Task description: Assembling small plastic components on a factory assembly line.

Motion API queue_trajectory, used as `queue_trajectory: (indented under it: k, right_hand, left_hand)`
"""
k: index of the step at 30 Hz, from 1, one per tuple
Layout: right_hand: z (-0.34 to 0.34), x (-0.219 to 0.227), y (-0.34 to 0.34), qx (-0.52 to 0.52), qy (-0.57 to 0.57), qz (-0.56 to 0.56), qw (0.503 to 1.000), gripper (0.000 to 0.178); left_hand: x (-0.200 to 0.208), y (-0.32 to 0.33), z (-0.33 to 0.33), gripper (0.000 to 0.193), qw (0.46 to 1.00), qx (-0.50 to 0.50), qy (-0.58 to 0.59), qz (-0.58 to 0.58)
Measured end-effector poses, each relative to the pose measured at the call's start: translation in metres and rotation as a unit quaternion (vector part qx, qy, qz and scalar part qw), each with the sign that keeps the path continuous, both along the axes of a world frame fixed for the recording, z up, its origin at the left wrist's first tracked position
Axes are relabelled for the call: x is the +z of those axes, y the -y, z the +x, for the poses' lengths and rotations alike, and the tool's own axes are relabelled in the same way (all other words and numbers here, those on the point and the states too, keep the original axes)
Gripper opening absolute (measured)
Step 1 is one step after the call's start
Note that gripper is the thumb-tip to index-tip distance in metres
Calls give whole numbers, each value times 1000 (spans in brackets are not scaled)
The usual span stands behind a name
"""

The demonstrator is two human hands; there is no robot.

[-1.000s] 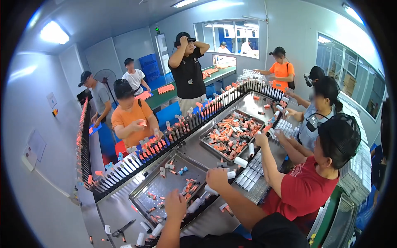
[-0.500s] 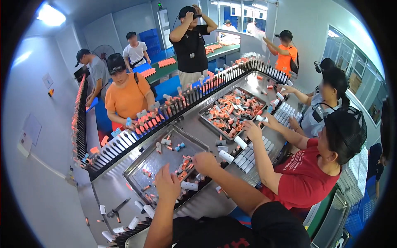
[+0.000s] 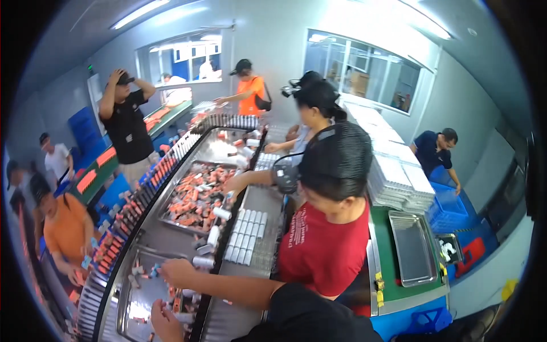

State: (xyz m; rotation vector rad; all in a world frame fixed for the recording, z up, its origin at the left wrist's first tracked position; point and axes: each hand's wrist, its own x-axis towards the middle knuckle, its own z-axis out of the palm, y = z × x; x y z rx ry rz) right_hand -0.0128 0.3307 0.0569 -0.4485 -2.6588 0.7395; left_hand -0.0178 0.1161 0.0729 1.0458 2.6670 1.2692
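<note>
And there they were, both hands out over the near end of the long grey metal surface! The right hand reached in from the right, fingers bent down above the near shallow steel tray; blur hid the fingertips, so I couldn't tell whether they gripped anything. The left hand sat nearer, by the tray's near right part, fingers loosely curled; again, I couldn't tell if anything was in them.

Just left of the right hand lay a small light-blue plastic piece, with small grey plastic pieces farther left, all inside that near tray. White plastic cylinders lay along the surface's right side, one of them just right of the right wrist.

Farther up, a second steel tray brimmed with orange, grey and black pieces! To its right, neat rows of white tubes lay side by side, while a long rack of upright pegs ran down the left.

On the right, a co-worker in a red shirt stretched an arm toward the far tray; across the rack, another in an orange shirt leaned in!
</note>
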Motion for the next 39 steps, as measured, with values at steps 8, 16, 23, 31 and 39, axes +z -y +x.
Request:
queue_trajectory:
  k: [8,16,23,31,39]
  right_hand:
    - [21,-28,-15,-61,-7,61,996,36]
    - [-4,3,-35,-59,-52,-24,997,32]
    - [13,-45,-23,-56,-96,142,984,20]
    - [22,-23,-13,-92,-86,139,982,16]
    - [25,24,11,65,-141,-34,987,10]
  left_hand:
    - [-18,-18,-16,39,962,20,-16,-272]
    - [-122,-19,-34,53,949,-118,-61,-287]
    - [6,-36,9,47,995,-26,-89,-32]
    - [-41,-21,0,33,991,51,-121,-15]
    - [-20,-4,10,33,983,50,-170,-38]
